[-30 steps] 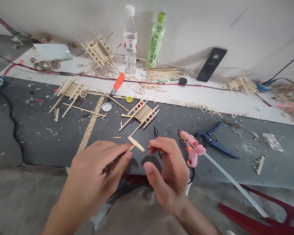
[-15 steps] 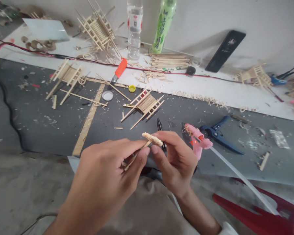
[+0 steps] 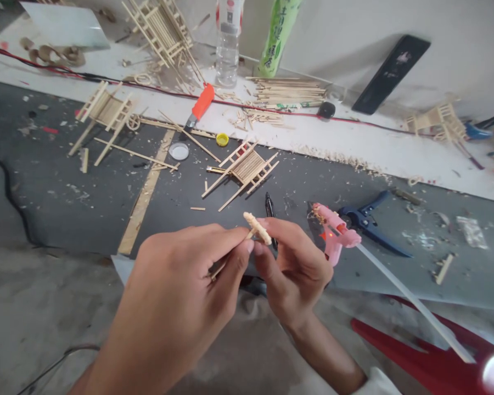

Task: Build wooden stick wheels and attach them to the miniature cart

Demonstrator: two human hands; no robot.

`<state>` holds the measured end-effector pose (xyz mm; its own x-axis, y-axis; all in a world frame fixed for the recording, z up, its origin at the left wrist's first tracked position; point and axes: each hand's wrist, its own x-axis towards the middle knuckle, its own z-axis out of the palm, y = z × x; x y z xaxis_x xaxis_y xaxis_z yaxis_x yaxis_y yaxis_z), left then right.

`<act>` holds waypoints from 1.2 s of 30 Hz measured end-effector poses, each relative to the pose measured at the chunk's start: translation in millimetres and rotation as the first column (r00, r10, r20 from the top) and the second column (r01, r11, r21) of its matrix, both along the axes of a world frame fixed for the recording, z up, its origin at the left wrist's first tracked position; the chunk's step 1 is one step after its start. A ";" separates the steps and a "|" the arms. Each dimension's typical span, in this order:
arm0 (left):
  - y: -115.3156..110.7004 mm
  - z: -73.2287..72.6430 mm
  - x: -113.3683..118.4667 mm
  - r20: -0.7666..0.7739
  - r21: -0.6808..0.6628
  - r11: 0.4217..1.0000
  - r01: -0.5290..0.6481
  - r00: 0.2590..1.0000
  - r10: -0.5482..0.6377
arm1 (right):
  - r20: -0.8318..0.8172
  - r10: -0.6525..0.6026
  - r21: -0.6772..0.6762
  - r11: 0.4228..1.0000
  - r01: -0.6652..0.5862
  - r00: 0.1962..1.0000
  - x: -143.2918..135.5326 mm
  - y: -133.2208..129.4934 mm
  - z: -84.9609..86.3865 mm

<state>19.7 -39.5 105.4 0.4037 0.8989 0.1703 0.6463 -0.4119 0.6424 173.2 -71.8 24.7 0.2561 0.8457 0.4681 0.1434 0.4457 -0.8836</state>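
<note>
While the left hand (image 3: pixel 181 274) pinches a thin pale wooden stick (image 3: pixel 217 271), the right hand (image 3: pixel 292 269) meets the short, knobbly, cream-coloured bar (image 3: pixel 257 228) at its end

The bar sits above the near edge of the dark grey worktop (image 3: pixel 173 203), between the hands. The left thumb and forefinger press together on the stick; the right thumb and forefinger nearly close beside the bar, its other fingers curled. A second ago the right hand was apart from the bar; now it is up against it. Since the last frame, the bar has tilted more steeply.

On the slim green bottle (image 3: pixel 278 38), dark Chinese characters run downward, too soft to read surely. The clear plastic bottle (image 3: pixel 228 52) has a red-and-white label, its small print illegible. Both bottle tops are cut off.

Fingers hide much of the stick. The right hand partly covers the black pen (image 3: pixel 270 207) and the handle of the pink glue gun (image 3: pixel 335 230), whose long translucent glue stick (image 3: pixel 411 299) slants toward a red object (image 3: pixel 395 348), cropped at the frame's edge. Beyond the hands rests a small slatted wooden frame model (image 3: pixel 247 166).
</note>
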 end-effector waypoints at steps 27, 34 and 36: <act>1.6 -5.6 0.8 0.024 0.003 0.998 0.060 0.998 -0.060 | 0.057 -0.010 0.038 0.999 0.007 0.998 4.6 1.3 -9.0; 3.5 -18.8 -0.4 0.035 -0.038 0.998 0.054 0.998 -0.053 | 0.098 0.028 -0.002 1.000 -0.028 0.995 9.0 3.7 -11.5; 3.8 -23.8 0.1 0.074 -0.070 0.996 0.047 0.996 -0.042 | 0.122 0.027 0.002 1.000 -0.027 0.992 10.6 4.3 -13.2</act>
<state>19.7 -35.8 81.6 0.4325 0.8912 0.1364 0.5788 -0.3905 0.7159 183.8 -67.4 11.5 0.1742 0.8498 0.4976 0.2379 0.4540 -0.8587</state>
